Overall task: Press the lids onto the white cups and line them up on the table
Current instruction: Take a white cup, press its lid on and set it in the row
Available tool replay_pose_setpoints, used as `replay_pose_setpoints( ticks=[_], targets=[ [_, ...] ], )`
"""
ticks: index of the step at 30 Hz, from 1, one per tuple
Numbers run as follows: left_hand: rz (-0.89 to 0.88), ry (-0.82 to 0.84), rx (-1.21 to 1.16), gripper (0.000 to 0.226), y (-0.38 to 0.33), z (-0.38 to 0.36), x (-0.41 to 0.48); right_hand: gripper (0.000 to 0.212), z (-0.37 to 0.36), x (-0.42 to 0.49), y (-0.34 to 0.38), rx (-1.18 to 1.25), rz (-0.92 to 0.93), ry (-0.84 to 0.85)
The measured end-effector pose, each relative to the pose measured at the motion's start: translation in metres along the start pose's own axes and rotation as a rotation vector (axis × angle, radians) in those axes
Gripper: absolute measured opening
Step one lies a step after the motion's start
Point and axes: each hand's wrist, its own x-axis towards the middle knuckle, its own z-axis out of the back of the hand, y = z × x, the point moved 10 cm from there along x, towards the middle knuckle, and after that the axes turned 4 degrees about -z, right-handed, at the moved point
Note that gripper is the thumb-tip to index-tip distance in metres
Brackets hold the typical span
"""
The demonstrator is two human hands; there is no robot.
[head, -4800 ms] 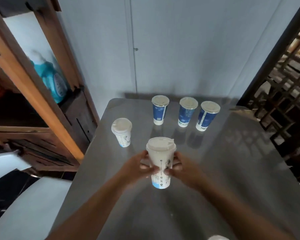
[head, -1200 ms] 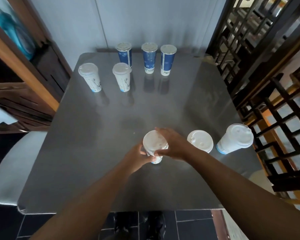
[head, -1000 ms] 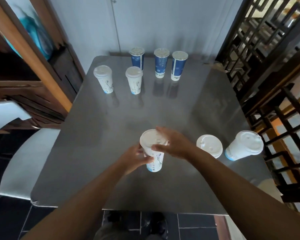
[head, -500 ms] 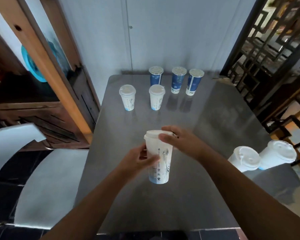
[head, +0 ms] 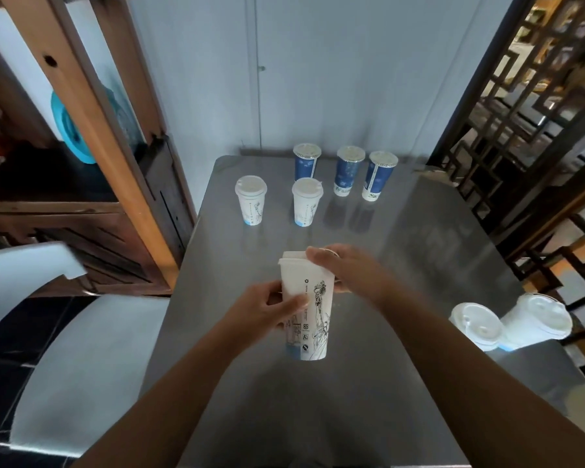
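Grey metal table (head: 419,251) against pale wall, wooden shelf left, lattice screen right. Two lidded white cups (head: 250,204) far left, three blue cups (head: 348,170) behind. Left hand (head: 267,309) clamps white cup (head: 306,309) body mid-table; right hand (head: 345,268) grips its lid (head: 293,256).

Five white cups (head: 307,309) — three blue cups (head: 348,170)

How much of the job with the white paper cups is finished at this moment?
Done: two lidded white paper cups stand side by side at the far left. In hand: the left hand holds a third white cup while the right hand works its lid. Left: two lidded cups at the right edge, not lined up.
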Motion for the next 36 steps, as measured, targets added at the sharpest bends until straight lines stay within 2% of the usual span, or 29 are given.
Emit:
replay_pose_setpoints(
  ticks=[11,16,19,23,28,32,36],
  targets=[
    [0.028,-0.004,0.003,0.035,-0.004,-0.013,0.003,0.045,0.012,-0.001,-0.006,0.023,-0.002,0.018],
    [0.023,0.006,-0.012,0.033,-0.002,-0.014,0.002,0.040,0.014,-0.007,0.000,0.007,0.045,-0.008],
    [0.035,0.030,-0.043,0.038,0.003,-0.014,0.004,0.044,0.013,-0.012,0.003,-0.046,0.086,-0.036],
    [0.054,0.034,0.012,0.053,0.023,-0.017,0.005,0.059,0.005,-0.016,-0.014,-0.112,0.086,-0.041],
    [0.064,-0.046,0.218,0.081,0.064,-0.015,-0.004,0.069,-0.019,-0.021,-0.055,-0.228,0.087,-0.024],
    [0.071,-0.066,0.309,0.077,0.096,-0.019,-0.011,0.079,-0.036,-0.019,-0.089,-0.319,0.087,-0.026],
    [0.106,-0.031,0.268,0.076,0.123,-0.027,-0.010,0.083,-0.047,-0.015,-0.115,-0.342,0.045,-0.047]
  ],
)
